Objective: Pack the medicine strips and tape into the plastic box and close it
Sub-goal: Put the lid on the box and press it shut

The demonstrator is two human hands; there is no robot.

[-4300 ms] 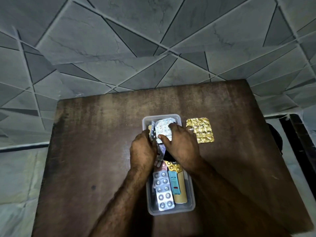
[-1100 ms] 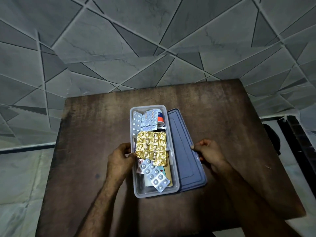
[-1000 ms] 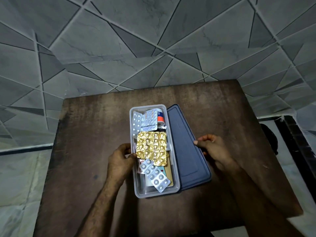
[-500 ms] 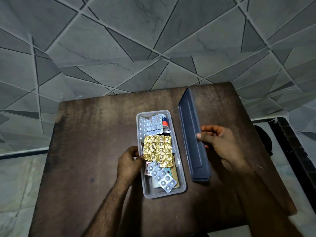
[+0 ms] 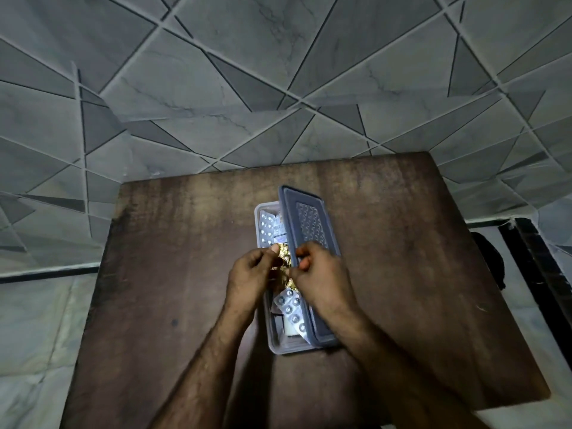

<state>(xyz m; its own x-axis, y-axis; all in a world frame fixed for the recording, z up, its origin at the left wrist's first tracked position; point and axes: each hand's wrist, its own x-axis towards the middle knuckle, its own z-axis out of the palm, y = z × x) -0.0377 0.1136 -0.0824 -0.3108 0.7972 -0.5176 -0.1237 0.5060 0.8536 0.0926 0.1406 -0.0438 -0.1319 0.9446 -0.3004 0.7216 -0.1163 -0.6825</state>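
Note:
A clear plastic box [image 5: 280, 347] stands in the middle of the brown table [image 5: 185, 243], filled with medicine strips. A gold foil strip [image 5: 285, 261] lies on top, with silver blister strips at the far end [image 5: 266, 226] and the near end [image 5: 291, 308]. The grey-blue lid [image 5: 308, 224] is tilted over the box's right half, its left edge raised. My right hand [image 5: 318, 274] grips the lid's left edge. My left hand [image 5: 250, 274] holds the box's left rim, thumb on the gold strip. No tape is visible.
The table is backed by a grey wall of angular tiles. A dark object [image 5: 492, 261] sits beyond the table's right edge. Pale floor shows at the left and bottom right.
The right hand has swung the lid from standing on edge to the right of the box over onto the box's right half. The left hand stays at the box's left rim.

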